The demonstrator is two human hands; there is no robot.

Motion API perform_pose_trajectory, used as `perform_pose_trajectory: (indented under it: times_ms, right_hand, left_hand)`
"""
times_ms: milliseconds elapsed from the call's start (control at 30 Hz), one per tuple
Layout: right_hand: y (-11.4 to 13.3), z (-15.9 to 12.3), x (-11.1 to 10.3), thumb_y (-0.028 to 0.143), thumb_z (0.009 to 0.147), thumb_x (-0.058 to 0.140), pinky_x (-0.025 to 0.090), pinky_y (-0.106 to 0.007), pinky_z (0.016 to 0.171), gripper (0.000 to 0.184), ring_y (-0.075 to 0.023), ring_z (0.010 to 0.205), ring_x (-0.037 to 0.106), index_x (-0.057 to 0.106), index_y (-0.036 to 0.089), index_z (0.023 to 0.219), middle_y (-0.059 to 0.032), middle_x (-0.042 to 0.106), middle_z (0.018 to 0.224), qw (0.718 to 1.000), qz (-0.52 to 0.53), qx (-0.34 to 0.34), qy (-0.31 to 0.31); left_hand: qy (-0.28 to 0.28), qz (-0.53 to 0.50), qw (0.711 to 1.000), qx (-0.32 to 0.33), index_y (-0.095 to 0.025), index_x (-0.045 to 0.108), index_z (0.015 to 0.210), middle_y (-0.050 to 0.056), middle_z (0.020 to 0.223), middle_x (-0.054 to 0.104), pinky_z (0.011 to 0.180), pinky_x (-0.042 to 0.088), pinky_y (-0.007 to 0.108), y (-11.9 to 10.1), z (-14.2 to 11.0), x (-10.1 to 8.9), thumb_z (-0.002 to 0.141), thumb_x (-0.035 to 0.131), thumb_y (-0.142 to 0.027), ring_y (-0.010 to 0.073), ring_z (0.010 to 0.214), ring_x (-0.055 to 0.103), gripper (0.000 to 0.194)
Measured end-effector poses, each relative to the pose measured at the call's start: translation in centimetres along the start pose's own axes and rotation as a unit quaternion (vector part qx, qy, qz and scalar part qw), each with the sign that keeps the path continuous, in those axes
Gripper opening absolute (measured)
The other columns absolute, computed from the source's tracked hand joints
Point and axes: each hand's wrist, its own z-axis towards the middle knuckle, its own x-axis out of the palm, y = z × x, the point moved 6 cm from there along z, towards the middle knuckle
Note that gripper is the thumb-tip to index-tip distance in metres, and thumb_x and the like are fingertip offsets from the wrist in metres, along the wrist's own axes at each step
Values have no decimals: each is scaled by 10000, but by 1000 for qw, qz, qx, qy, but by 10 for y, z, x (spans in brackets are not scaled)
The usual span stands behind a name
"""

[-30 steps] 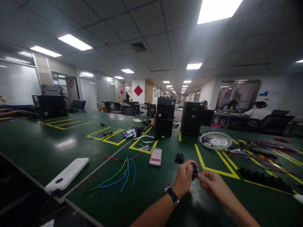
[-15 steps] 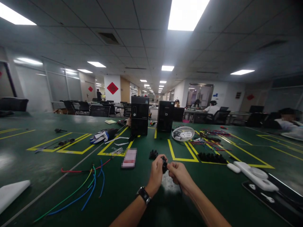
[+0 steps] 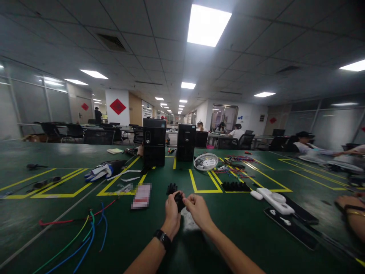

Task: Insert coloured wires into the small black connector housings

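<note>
A small black plastic part [image 3: 179,202] with an uneven outline is gripped in my left hand [image 3: 171,215], raised over the table. My right hand [image 3: 199,213] has its fingers curled, with thumb and forefinger pinching at the part's right edge. The fingers partly cover the part, and its finer detail is too dark to make out. Just beyond my left fingertips lies a similar black piece [image 3: 172,188] on the table. Further right is a row of black ridged blocks [image 3: 236,186].
Loose coloured wires [image 3: 92,228] lie at left, near a pixelated pink packet [image 3: 141,196] and gloves [image 3: 104,171]. Two black computer towers [image 3: 154,142] stand ahead, beside a white round basket [image 3: 205,162]. White devices [image 3: 275,199] and a phone lie right; another person's arm [image 3: 355,213] rests at the edge.
The view has turned to the right, so the table things appear further left, and another person's arm now shows at right. Both hands stay together at the black part.
</note>
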Motion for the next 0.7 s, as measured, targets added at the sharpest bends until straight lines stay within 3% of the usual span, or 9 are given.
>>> perform_pose_trajectory:
  times_ms: [100, 233, 433, 567, 700]
  right_hand:
    - [15, 2, 2, 410, 771, 577, 296, -226, 467, 310, -121, 477, 442, 519, 177, 576, 2, 525, 502, 999, -9, -35, -17]
    - [29, 9, 2, 437, 763, 602, 282, -236, 453, 325, -131, 472, 442, 550, 173, 580, -10, 532, 507, 998, -33, -48, 1]
    - [26, 1, 7, 438, 791, 583, 295, -235, 470, 329, -123, 477, 429, 538, 174, 602, 1, 515, 512, 997, -29, -61, -38]
    - [27, 1, 13, 466, 772, 604, 284, -229, 452, 336, -118, 477, 421, 564, 161, 635, -4, 524, 526, 999, -3, -45, -29]
    - [10, -7, 12, 462, 785, 584, 259, -222, 432, 338, -102, 441, 389, 540, 162, 637, 12, 493, 496, 1000, -7, -15, -26]
  left_hand:
    - [-6, -55, 998, 9, -130, 645, 724, 44, 676, 639, 673, 476, 276, -7, 2, 3, 724, 475, -277, 146, 652, 603, 225]
    - [-1, -44, 998, 39, -124, 661, 720, 43, 721, 658, 654, 462, 246, -19, 6, 3, 691, 555, -275, 139, 668, 605, 186]
    - [17, -58, 998, 21, -96, 646, 714, 58, 634, 634, 634, 466, 279, -17, 11, 3, 734, 465, -335, 153, 607, 601, 300]
    - [15, -55, 998, 13, -79, 647, 728, 82, 684, 657, 628, 464, 262, -16, 14, 1, 737, 476, -305, 151, 618, 610, 284]
    - [16, -72, 997, 20, -113, 598, 738, 49, 623, 611, 627, 473, 259, -33, 23, -4, 768, 395, -272, 135, 581, 599, 259]
